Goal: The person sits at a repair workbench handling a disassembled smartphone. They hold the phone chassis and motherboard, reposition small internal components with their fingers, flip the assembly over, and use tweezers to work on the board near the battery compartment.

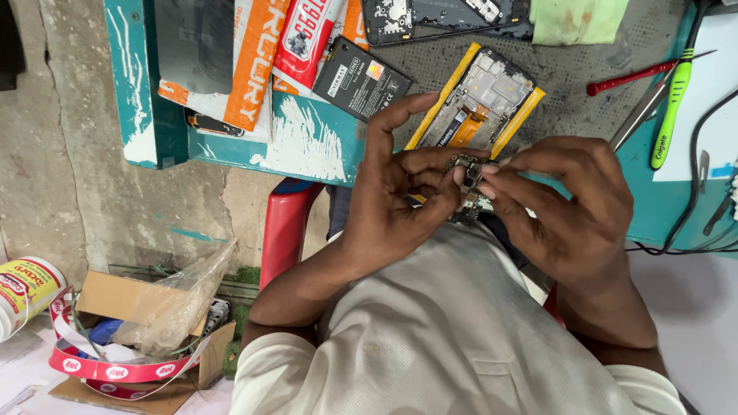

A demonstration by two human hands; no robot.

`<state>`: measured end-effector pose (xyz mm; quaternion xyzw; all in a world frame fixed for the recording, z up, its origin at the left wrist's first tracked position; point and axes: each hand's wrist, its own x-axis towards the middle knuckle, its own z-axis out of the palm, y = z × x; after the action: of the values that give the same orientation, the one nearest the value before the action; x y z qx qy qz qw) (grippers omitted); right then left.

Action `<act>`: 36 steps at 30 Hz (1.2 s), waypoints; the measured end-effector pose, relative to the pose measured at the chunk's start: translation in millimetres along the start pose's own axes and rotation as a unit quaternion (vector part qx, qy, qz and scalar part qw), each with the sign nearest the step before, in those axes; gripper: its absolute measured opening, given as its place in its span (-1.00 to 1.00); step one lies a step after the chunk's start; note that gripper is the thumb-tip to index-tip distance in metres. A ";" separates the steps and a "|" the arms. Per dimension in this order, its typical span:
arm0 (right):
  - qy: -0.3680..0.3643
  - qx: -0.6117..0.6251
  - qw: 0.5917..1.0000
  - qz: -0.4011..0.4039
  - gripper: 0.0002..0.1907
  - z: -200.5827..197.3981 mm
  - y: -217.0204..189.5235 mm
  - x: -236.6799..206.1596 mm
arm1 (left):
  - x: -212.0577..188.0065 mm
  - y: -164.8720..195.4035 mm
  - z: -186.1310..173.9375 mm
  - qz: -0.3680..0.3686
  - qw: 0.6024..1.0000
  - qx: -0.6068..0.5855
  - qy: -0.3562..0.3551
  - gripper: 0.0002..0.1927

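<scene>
Head view looks straight down at two hands meeting just in front of the bench edge. Left hand (400, 196) and right hand (561, 204) both pinch a small circuit board (469, 175) between thumb and fingertips, so each hand is closed narrowly on it. The board sits between the hands, above the person's lap and pale shirt (446, 330), just short of the bench. Its long axis runs roughly up and down in the picture, one end toward the bench and the other toward the body; a lower part shows beneath the fingers near the shirt. It looks dark grey with small metal parts, and much of it is hidden by fingertips.

Just beyond the board, on the bench (307, 146), lies a phone frame (480, 100) with yellow edges, opened side up, tilted diagonally. Left of it lies a black battery (360, 78), and further left orange and white packets (246, 54). A second opened phone (446, 17) lies at the top, beside a green cloth (576, 19). To the right are a red screwdriver (626, 77), a green toothbrush (670, 107) and a black cable (692, 200).

The bench is teal with worn white patches and a grey dotted mat. Below it are a red stool (286, 227), a concrete floor, a cardboard box (138, 330) with plastic scraps and a white tub (23, 292).
</scene>
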<state>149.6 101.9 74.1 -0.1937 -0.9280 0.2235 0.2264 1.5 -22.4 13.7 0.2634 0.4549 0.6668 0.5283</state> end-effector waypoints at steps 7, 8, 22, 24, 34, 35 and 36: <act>0.025 0.021 0.999 -0.010 -0.76 5.0 8.5 -5.1 | -2.2 0.7 3.1 0.030 0.999 0.017 -0.026 -0.32; 0.027 0.020 0.999 -0.012 -0.76 5.3 8.1 -5.6 | -3.2 1.2 3.2 0.034 0.999 0.019 -0.028 -0.32; 0.043 -0.027 0.997 -0.055 -0.81 1.9 -1.0 -2.6 | -8.1 3.8 5.6 0.052 0.997 0.040 -0.033 -0.36; 0.038 -0.033 0.997 -0.056 -0.81 1.0 -2.5 -1.4 | -7.5 2.9 5.5 0.053 0.997 0.043 -0.031 -0.35; 0.010 -0.056 0.997 -0.052 -0.81 -7.2 -8.5 3.8 | -7.4 -0.1 5.4 0.059 0.997 0.044 -0.035 -0.29; 0.008 -0.061 0.997 -0.053 -0.81 -7.5 -8.9 4.0 | -7.2 -0.6 5.6 0.063 0.996 0.046 -0.033 -0.27; 0.008 -0.060 0.997 -0.054 -0.81 -7.3 -9.1 4.5 | -6.8 -1.5 6.1 0.071 0.996 0.053 -0.031 -0.26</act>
<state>147.2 98.9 85.9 -0.1581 -0.9472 0.1530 0.2332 9.3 -26.8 15.9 0.3431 0.4527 0.6694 0.4788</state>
